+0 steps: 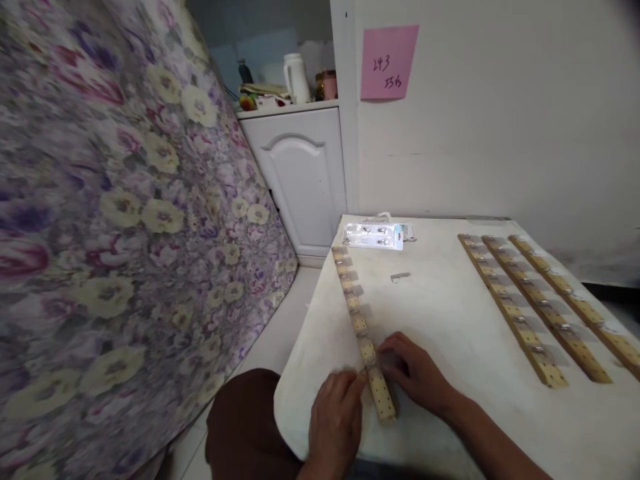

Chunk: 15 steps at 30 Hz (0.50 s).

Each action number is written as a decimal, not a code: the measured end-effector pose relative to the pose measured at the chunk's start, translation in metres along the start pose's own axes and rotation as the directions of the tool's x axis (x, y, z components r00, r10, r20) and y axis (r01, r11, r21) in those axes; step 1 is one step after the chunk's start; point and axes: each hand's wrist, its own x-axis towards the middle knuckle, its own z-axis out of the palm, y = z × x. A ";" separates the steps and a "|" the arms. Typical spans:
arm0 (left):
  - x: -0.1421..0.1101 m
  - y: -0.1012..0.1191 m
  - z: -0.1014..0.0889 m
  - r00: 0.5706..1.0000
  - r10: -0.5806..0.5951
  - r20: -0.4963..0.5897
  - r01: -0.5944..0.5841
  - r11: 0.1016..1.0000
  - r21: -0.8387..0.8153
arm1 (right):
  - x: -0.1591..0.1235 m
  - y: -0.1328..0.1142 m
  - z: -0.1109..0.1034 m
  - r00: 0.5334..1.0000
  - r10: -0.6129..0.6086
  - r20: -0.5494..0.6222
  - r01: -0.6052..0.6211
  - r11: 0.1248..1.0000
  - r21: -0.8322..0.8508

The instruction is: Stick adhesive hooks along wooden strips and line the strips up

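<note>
A long wooden strip (359, 323) with rows of small holes lies lengthwise on the table, with metal clip-like fittings and thin translucent pieces spaced along it. My left hand (336, 417) is at the strip's left edge, close to its near end, fingers curled with the tips against it. On the opposite edge, my right hand (417, 373) has its fingers pinched together beside a fitting. Whatever those fingers hold is hidden. Farther up the table lies a small loose grey piece (400, 277) with a thin bent wire end.
Three similar wooden strips (515, 310) lie along the white table's (435, 300) right side. Blister packs (374, 236) lie at its far left corner. A floral curtain (150, 220) hangs at left. Behind are a white cabinet (305, 180) and a pink note (389, 63) on the wall.
</note>
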 end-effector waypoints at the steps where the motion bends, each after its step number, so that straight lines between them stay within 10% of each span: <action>1: -0.001 0.000 0.000 1.000 0.004 -0.007 -0.004 1.000 -0.004 | 0.000 0.001 0.000 1.000 -0.010 -0.024 0.010 1.000 0.009; 15: -0.003 -0.010 0.005 0.994 0.063 -0.090 -0.058 0.997 0.052 | 0.031 0.038 -0.025 0.907 0.129 -0.402 -0.157 0.987 -0.039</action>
